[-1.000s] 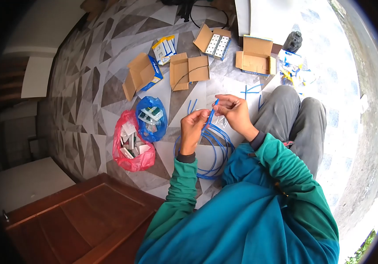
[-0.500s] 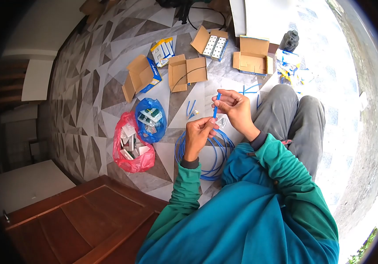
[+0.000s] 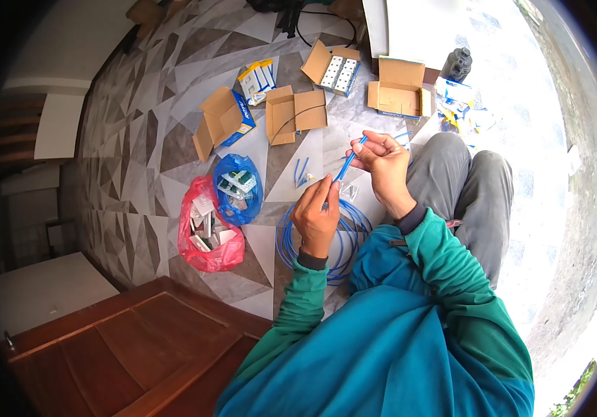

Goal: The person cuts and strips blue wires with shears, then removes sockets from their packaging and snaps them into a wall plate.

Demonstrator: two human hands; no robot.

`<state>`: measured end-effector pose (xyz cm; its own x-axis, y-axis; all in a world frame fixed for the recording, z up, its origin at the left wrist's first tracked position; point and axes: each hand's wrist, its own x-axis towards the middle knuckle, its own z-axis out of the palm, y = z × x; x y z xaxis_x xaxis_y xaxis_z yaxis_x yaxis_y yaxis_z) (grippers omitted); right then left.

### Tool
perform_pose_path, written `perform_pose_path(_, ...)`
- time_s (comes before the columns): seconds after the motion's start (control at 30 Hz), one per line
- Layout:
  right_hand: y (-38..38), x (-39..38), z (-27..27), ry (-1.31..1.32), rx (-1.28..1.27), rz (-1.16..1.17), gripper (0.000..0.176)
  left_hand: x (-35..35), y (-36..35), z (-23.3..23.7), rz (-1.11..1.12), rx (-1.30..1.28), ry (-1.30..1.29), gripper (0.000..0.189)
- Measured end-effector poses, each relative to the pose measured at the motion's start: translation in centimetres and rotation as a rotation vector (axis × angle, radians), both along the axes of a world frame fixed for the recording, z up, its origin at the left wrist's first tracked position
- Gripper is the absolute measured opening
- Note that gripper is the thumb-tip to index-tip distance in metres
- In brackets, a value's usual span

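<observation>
A length of blue cable (image 3: 346,165) stretches slantwise between my two hands. My left hand (image 3: 318,217) pinches its lower end, fingers closed around it. Higher up and to the right, my right hand (image 3: 389,174) grips the upper part between thumb and fingers. Below them on the floor lies a loose coil of blue cable (image 3: 283,236), partly covered by my left hand. Short blue cable pieces (image 3: 300,169) lie just left of the hands, beside tiny parts too small to name. More blue cable shows partly behind my right hand.
Left of the coil sit a red plastic bag (image 3: 218,260) and a blue plastic bag (image 3: 255,201) with white electrical parts. Open cardboard boxes (image 3: 286,104) stand farther off, one holding white socket-like pieces (image 3: 339,73). A dark bottle (image 3: 457,64) and a wooden door (image 3: 131,347) flank the area.
Both hands have shifted, the right one a little rightward. The held cable has gone from nearly upright to slanted, and more of it shows between the hands.
</observation>
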<state>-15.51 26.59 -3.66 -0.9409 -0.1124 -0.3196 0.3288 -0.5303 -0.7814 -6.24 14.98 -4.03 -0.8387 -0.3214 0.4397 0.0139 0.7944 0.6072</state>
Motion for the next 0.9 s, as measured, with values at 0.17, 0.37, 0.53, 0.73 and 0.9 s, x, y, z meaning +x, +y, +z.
perform_pose_path(0.17, 0.0, 0.3, 0.3, -0.02, -0.036, -0.047, 0.033, -0.1, 0.2, -0.8, -0.046, -0.04, 0.033, 0.014)
perform_pose_path(0.37, -0.3, 0.4, -0.4, 0.03, -0.039, -0.096, 0.033, -0.1, 0.0, 0.6, -0.065, 0.36, -0.171, 0.018)
perform_pose_path(0.53, 0.1, 0.5, -0.3, 0.061, -0.011, -0.095, 0.033, 0.2, 0.1, 0.9, -0.071, 0.495, -0.171, 0.02)
perform_pose_path(0.73, 0.2, 0.5, -0.2, 0.063, -0.013, -0.108, 0.033, -0.3, 0.5, 0.6, -0.014, 0.497, -0.158, 0.016)
perform_pose_path(0.9, 0.1, 0.5, 0.0, 0.057, -0.028, -0.109, 0.033, -0.4, 0.4, 0.5, 0.009, 0.478, -0.166, 0.016)
